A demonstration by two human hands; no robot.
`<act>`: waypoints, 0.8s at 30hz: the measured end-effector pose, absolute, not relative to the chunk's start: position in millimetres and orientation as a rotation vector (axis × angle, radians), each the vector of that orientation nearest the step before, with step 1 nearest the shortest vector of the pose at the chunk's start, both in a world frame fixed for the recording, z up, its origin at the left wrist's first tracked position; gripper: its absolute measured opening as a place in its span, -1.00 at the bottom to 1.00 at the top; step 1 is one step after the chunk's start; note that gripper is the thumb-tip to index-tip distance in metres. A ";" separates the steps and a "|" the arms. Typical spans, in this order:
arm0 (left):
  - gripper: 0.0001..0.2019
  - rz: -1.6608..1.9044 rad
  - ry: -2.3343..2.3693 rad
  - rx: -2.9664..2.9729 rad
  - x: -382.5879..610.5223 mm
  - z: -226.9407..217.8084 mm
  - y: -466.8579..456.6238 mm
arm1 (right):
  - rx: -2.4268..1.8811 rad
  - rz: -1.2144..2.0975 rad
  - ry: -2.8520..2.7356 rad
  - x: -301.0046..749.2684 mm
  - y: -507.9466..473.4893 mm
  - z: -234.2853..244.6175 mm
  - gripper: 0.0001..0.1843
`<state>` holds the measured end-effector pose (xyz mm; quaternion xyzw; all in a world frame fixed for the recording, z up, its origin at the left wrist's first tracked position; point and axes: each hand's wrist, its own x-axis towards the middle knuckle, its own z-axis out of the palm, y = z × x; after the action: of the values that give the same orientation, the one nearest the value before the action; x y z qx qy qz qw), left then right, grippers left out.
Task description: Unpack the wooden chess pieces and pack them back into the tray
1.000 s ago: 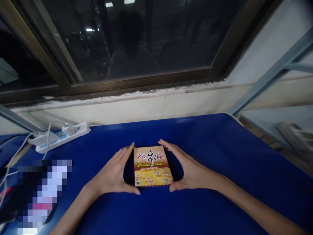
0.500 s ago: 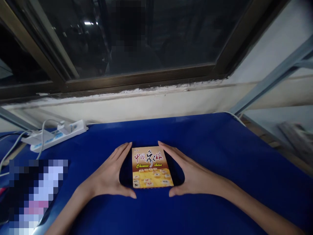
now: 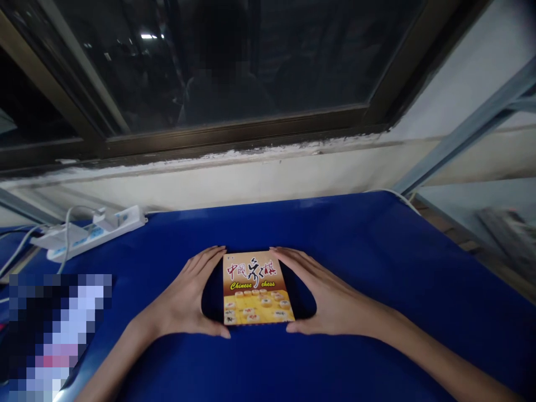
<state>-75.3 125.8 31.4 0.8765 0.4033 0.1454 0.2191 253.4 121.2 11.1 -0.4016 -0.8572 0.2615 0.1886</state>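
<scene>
A flat box of Chinese chess (image 3: 256, 287) lies on the blue tabletop (image 3: 268, 363), its printed cover facing up. My left hand (image 3: 188, 293) curves around its left side, fingertips at the far left corner and thumb at the near left corner. Around the right side, my right hand (image 3: 324, 296) takes the same shape, fingertips on the far edge and thumb against the near right corner. Each hand pinches the box between far and near edges, palms apart from its sides. The box's underside is hidden.
A white power strip (image 3: 98, 234) with plugs and cables sits at the back left. Near the left edge lies a blurred-out device (image 3: 62, 329). Behind the table are a pale wall (image 3: 251, 176) and a dark window (image 3: 272, 67). A metal post (image 3: 464, 131) slants up at the right.
Both hands have closed in slightly, their fingertips and thumbs coming nearer to the box's far and near edges. The box has stayed in place on the table; the view has shifted a little.
</scene>
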 end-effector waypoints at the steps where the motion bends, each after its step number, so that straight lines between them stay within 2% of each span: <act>1: 0.29 0.410 1.111 2.421 -75.4 31.6 125.6 | -1.127 0.722 -2.409 252.9 121.3 11.8 0.31; 6: 0.27 0.410 1.122 2.437 -72.7 31.8 125.5 | -1.121 0.701 -2.443 250.9 120.4 13.7 0.29; 12: 0.24 0.363 1.161 2.439 -71.8 38.2 122.6 | -1.127 0.684 -2.430 247.2 117.8 16.8 0.14; 21: 0.29 0.613 1.106 2.368 -67.7 38.1 116.5 | -1.042 0.659 -2.317 242.6 112.4 22.5 0.16; 24: 0.20 0.752 1.027 2.289 -63.9 41.4 116.3 | -1.075 0.573 -2.249 246.3 112.0 28.0 0.08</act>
<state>-63.9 116.3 41.4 0.8442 0.3790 0.2774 0.2584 246.3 112.0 28.0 -0.4027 -0.8421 0.2144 0.2876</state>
